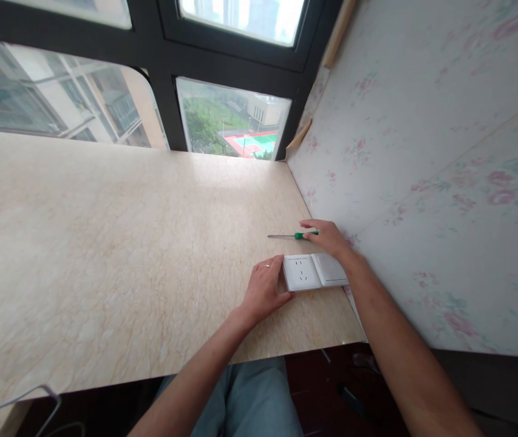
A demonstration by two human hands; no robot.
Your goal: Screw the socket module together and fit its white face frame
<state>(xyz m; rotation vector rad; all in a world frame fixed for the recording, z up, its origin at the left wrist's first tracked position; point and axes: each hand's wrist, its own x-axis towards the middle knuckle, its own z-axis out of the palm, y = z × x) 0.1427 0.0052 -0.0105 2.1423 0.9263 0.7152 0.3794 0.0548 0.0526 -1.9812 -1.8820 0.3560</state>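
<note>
A white wall socket plate [302, 272] with several slots lies on the beige stone sill, beside a second white plate [330, 268] that looks like a switch. My left hand [266, 284] grips the left end of the socket plate, thumb at its near edge and fingers at its far corner. Just beyond the plates lies a screwdriver [299, 235] with a green handle, its thin shaft pointing left. My right hand [325, 235] is around the handle, thumb against it and forefinger stretched out above. My right forearm covers the right end of the second plate.
The stone sill [117, 243] stretches far to the left. A flowered papered wall [422, 182] rises close on the right, and a dark-framed window [235, 64] stands behind. A grey cable [40, 388] hangs over the sill's front edge at lower left.
</note>
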